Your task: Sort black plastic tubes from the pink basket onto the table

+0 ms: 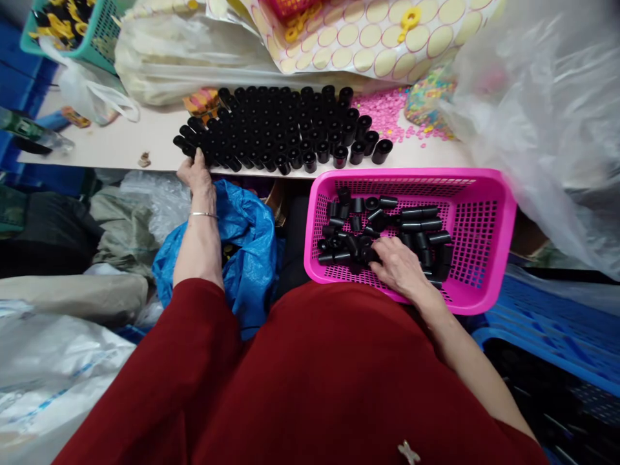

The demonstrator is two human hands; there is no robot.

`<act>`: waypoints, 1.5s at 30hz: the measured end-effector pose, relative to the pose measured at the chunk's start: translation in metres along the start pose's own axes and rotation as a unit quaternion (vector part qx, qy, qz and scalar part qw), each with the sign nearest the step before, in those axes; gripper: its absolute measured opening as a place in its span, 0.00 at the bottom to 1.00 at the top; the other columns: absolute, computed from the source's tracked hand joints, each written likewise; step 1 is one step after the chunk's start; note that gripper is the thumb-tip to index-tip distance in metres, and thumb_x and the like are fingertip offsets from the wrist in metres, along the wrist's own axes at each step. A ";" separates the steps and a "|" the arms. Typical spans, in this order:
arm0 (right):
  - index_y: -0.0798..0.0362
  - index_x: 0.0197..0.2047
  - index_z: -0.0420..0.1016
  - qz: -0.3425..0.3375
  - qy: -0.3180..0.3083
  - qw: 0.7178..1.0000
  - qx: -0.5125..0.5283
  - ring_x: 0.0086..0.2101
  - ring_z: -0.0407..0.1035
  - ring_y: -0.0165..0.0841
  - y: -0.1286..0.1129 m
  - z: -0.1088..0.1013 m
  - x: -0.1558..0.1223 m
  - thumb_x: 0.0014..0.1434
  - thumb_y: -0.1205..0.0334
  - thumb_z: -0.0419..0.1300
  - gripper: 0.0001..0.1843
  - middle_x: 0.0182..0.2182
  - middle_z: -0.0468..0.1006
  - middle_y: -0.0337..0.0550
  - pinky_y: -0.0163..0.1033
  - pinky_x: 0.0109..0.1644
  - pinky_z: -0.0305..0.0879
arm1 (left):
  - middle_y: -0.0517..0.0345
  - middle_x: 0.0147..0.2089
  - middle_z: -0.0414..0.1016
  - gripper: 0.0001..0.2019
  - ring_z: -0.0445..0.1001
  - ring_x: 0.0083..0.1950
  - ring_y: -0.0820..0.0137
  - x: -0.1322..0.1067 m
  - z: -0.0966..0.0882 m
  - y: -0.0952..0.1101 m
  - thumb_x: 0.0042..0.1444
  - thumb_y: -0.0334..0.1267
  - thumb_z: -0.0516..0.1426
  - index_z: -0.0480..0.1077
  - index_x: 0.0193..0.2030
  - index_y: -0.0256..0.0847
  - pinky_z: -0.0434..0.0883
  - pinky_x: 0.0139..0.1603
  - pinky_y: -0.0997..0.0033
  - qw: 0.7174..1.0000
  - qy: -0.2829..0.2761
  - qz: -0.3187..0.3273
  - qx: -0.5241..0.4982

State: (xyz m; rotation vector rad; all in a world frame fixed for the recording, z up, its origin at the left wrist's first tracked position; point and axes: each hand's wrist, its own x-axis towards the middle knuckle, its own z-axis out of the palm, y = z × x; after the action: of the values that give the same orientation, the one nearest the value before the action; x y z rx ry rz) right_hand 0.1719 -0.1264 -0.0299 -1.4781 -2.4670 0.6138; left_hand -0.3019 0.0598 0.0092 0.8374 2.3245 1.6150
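Many short black plastic tubes [271,126] stand upright in close rows on the pale table. At the front left corner of these rows, my left hand [194,173] has its fingers closed on a black tube, partly hidden by the hand. More black tubes [420,225] lie loose, in mixed directions, inside a pink plastic basket [506,219] in front of me. My right hand [398,263] reaches over the basket's near rim with its fingers bent down among the loose tubes. Its fingertips are partly hidden, and they appear closed on a black tube.
Pink beads [385,115] are scattered behind the rows, beside a bag of coloured beads [429,97]. Clear plastic [537,97] bulges over the right side. A teal basket [104,32] stands back left; a blue sack [249,239] hangs below the table edge. A bottle [36,132] lies left.
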 end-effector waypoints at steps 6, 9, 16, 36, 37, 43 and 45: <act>0.48 0.46 0.75 0.158 0.202 0.930 0.264 0.36 0.75 0.38 0.023 -0.006 -0.034 0.55 0.53 0.67 0.17 0.37 0.79 0.41 0.49 0.44 0.77 | 0.69 0.22 0.49 0.25 0.55 0.30 0.80 -0.015 -0.010 0.013 0.69 0.40 0.58 0.53 0.22 0.40 0.61 0.34 0.80 0.997 0.071 -0.020 -0.003; 0.48 0.49 0.75 0.223 0.246 0.869 0.368 0.35 0.77 0.36 0.027 -0.010 -0.046 0.50 0.52 0.72 0.25 0.38 0.80 0.40 0.47 0.43 0.79 | 0.64 0.25 0.58 0.21 0.66 0.38 0.72 -0.051 -0.018 0.029 0.63 0.53 0.62 0.63 0.27 0.44 0.64 0.36 0.75 1.000 -0.003 0.002 -0.019; 0.48 0.46 0.76 0.210 0.188 0.904 0.323 0.37 0.78 0.38 0.024 -0.002 -0.044 0.51 0.53 0.69 0.19 0.39 0.81 0.41 0.50 0.48 0.79 | 0.54 0.37 0.79 0.02 0.71 0.51 0.59 -0.202 -0.026 0.045 0.52 0.34 0.61 0.76 0.34 0.43 0.64 0.59 0.51 0.728 -0.559 0.366 0.153; 0.47 0.40 0.73 0.178 0.150 0.662 0.712 0.44 0.83 0.41 -0.004 -0.017 -0.044 0.45 0.63 0.76 0.21 0.45 0.86 0.42 0.55 0.53 0.80 | 0.50 0.45 0.80 0.13 0.78 0.46 0.64 -0.278 -0.022 0.030 0.53 0.45 0.67 0.78 0.42 0.40 0.76 0.52 0.58 0.783 -0.589 0.189 -0.059; 0.46 0.40 0.73 0.179 0.140 0.646 0.729 0.43 0.83 0.41 -0.006 -0.018 -0.043 0.46 0.63 0.76 0.20 0.44 0.86 0.41 0.55 0.51 0.81 | 0.52 0.43 0.80 0.16 0.78 0.42 0.66 -0.284 -0.020 0.032 0.52 0.47 0.68 0.79 0.43 0.39 0.77 0.48 0.61 0.774 -0.612 0.138 -0.090; 0.45 0.41 0.74 0.204 0.120 0.591 0.772 0.37 0.83 0.37 -0.011 -0.014 -0.034 0.49 0.54 0.74 0.18 0.37 0.86 0.37 0.50 0.48 0.82 | 0.56 0.38 0.78 0.21 0.75 0.35 0.71 -0.320 -0.003 0.040 0.45 0.45 0.73 0.82 0.45 0.39 0.75 0.42 0.65 0.729 -0.659 0.092 -0.161; 0.45 0.41 0.75 0.212 0.117 0.587 0.773 0.39 0.83 0.38 -0.012 -0.011 -0.034 0.50 0.52 0.73 0.17 0.37 0.86 0.38 0.53 0.50 0.81 | 0.55 0.40 0.79 0.21 0.76 0.40 0.69 -0.328 0.000 0.043 0.45 0.46 0.73 0.82 0.45 0.39 0.75 0.47 0.63 0.730 -0.657 0.070 -0.178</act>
State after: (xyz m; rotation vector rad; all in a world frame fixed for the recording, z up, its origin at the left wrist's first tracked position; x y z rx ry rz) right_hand 0.1829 -0.1586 -0.0138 -1.0089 -0.5123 1.7649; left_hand -0.0175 -0.1095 -0.0043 1.3966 0.9129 0.8310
